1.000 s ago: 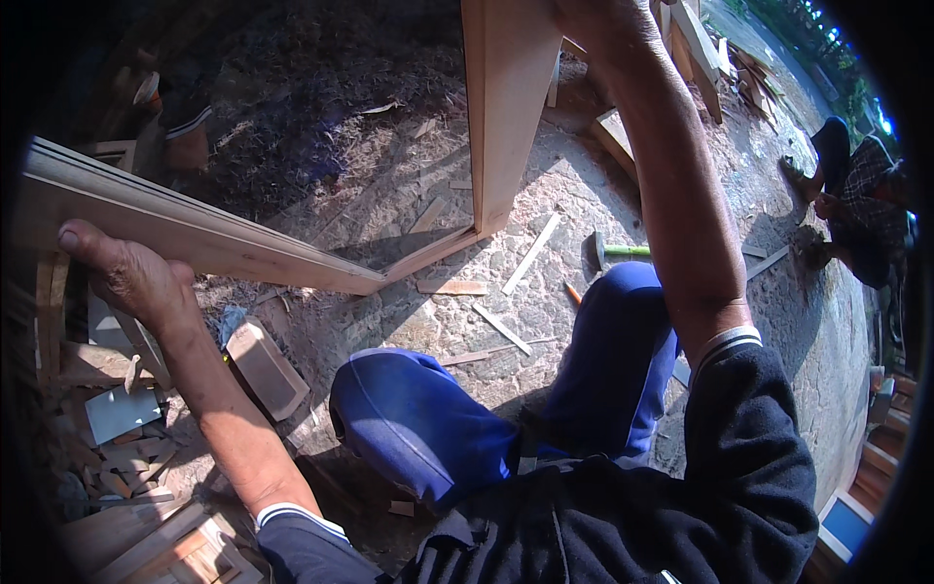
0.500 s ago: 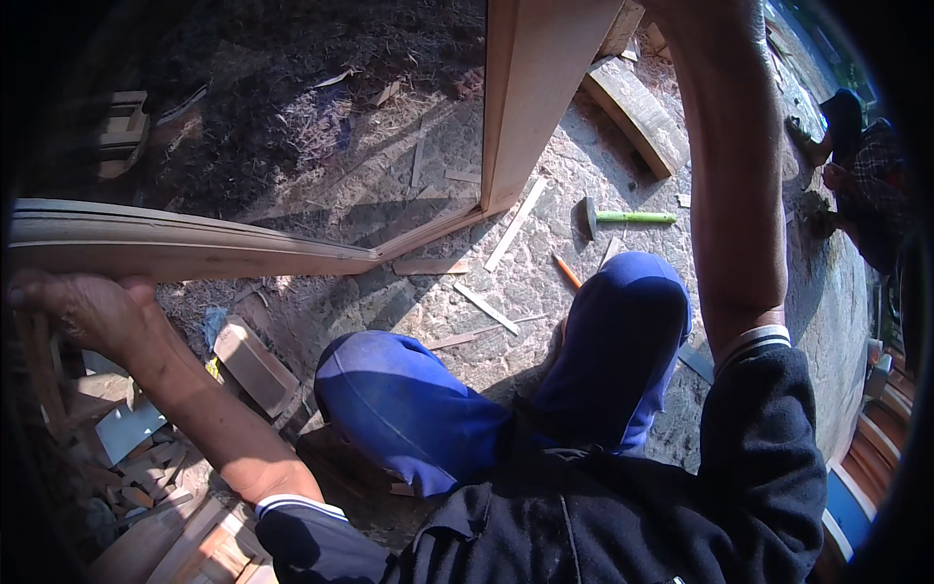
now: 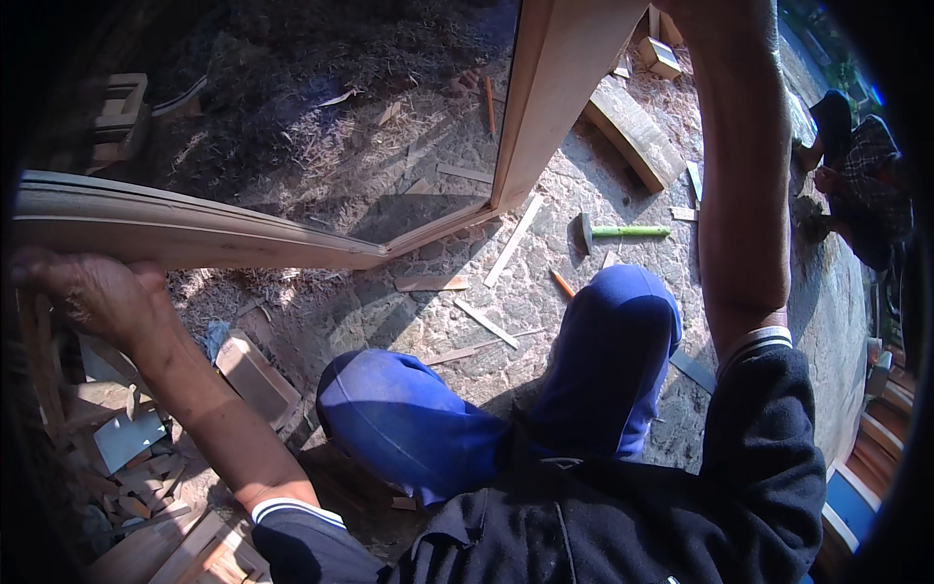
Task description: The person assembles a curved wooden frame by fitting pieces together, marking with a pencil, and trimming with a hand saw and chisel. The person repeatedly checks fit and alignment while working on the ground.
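A pale wooden window frame (image 3: 195,236) is held up tilted in front of me, its glass pane (image 3: 321,146) showing reflections and wood shavings. My left hand (image 3: 92,297) is closed around the left rail, thumb and fingers pressed to its underside. At the top edge, my right hand (image 3: 715,12) reaches up beside the far end of the other long rail (image 3: 555,97); its fingers are out of sight, so their grip cannot be made out. Between the frame's lower corner and my knees lie thin wooden strips (image 3: 514,240).
A hammer with a green handle (image 3: 632,232) and an orange pencil (image 3: 562,283) lie on the rough ground. Thick wood blocks (image 3: 637,136) rest beyond them. Offcuts (image 3: 146,477) pile up at lower left. Another person (image 3: 856,175) is at the far right.
The window frame has shifted slightly, its left rail rising and its right rail moving rightward. Both hands moved a little with it. An orange streak now shows in the pane.
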`<action>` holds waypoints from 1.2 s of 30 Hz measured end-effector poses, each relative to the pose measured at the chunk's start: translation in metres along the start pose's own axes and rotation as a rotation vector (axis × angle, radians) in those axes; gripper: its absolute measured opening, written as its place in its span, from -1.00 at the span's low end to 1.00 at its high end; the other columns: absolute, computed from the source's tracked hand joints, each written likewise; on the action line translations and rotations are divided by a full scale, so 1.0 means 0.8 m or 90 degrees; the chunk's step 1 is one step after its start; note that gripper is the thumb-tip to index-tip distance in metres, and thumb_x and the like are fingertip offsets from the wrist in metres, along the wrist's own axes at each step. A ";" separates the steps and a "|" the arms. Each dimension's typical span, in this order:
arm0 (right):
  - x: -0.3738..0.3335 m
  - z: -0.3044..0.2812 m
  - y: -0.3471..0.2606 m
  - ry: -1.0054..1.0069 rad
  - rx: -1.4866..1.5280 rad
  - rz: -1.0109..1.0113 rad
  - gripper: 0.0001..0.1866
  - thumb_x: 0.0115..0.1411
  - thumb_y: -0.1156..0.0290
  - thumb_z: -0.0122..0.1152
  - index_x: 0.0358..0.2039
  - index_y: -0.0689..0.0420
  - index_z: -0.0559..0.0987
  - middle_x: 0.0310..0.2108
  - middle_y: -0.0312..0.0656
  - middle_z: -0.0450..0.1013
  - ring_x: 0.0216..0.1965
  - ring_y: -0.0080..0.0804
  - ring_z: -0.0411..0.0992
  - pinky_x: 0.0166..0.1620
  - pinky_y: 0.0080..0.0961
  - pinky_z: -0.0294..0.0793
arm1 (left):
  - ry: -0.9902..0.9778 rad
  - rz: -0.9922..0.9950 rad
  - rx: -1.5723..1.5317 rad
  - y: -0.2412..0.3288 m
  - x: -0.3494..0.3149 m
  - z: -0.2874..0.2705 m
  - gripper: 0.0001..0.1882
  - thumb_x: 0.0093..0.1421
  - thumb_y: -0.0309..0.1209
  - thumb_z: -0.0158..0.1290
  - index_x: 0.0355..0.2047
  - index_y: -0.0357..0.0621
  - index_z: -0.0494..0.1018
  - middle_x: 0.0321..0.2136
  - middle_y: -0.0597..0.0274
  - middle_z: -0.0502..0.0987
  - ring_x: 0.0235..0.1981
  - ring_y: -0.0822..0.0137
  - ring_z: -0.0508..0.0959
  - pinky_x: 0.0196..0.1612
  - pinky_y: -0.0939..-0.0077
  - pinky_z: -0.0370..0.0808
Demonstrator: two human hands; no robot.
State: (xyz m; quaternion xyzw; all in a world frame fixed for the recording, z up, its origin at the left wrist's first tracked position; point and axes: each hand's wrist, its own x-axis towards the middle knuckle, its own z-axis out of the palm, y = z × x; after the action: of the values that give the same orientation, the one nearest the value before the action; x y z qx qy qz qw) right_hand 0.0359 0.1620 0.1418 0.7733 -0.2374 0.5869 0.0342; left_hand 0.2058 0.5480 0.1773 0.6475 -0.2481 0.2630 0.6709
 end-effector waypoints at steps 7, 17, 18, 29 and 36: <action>0.001 -0.009 0.010 0.012 -0.020 0.004 -0.48 0.50 0.14 -0.09 0.34 0.16 0.26 0.10 0.01 0.40 0.13 -0.25 0.36 0.17 -0.19 0.29 | -0.034 0.097 0.024 -0.013 -0.012 0.013 -0.05 0.45 0.28 -0.29 0.29 -0.54 0.08 0.29 -0.41 0.15 0.27 0.05 0.32 0.39 0.14 0.25; -0.008 -0.004 0.035 -0.003 -0.033 0.002 -0.47 0.50 0.17 -0.10 0.36 0.16 0.24 0.14 0.03 0.39 0.16 -0.23 0.34 0.21 -0.17 0.25 | -0.025 0.070 0.035 0.003 -0.023 0.034 0.05 0.38 0.37 -0.28 0.34 -0.53 -0.06 0.30 -0.40 0.10 0.35 -0.01 0.24 0.45 0.12 0.14; -0.009 -0.004 0.036 0.001 -0.039 0.001 -0.47 0.50 0.17 -0.10 0.37 0.16 0.24 0.14 0.03 0.39 0.17 -0.23 0.34 0.22 -0.17 0.25 | -0.032 0.108 0.007 -0.001 -0.020 0.036 0.05 0.39 0.37 -0.27 0.35 -0.53 -0.04 0.30 -0.41 0.11 0.35 -0.03 0.25 0.44 0.12 0.16; -0.020 0.002 0.058 0.004 -0.058 -0.008 -0.46 0.51 0.20 -0.12 0.40 0.17 0.21 0.18 0.06 0.37 0.20 -0.20 0.32 0.26 -0.15 0.21 | -0.077 0.103 0.001 0.003 -0.015 0.029 0.11 0.36 0.42 -0.35 0.36 -0.55 -0.03 0.28 -0.48 0.13 0.36 -0.10 0.26 0.44 0.13 0.18; -0.032 0.018 0.081 0.021 -0.126 -0.028 -0.45 0.51 0.22 -0.13 0.42 0.17 0.20 0.20 0.08 0.37 0.23 -0.18 0.31 0.29 -0.13 0.19 | -0.048 0.047 0.000 -0.018 -0.017 0.037 0.06 0.39 0.35 -0.28 0.35 -0.60 0.00 0.29 -0.55 0.12 0.35 -0.15 0.28 0.45 0.13 0.18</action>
State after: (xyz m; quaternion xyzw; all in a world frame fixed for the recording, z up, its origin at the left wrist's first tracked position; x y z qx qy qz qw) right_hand 0.0172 0.1083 0.0992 0.7615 -0.2766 0.5723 0.1271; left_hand 0.2057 0.5174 0.1589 0.6475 -0.2967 0.2630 0.6508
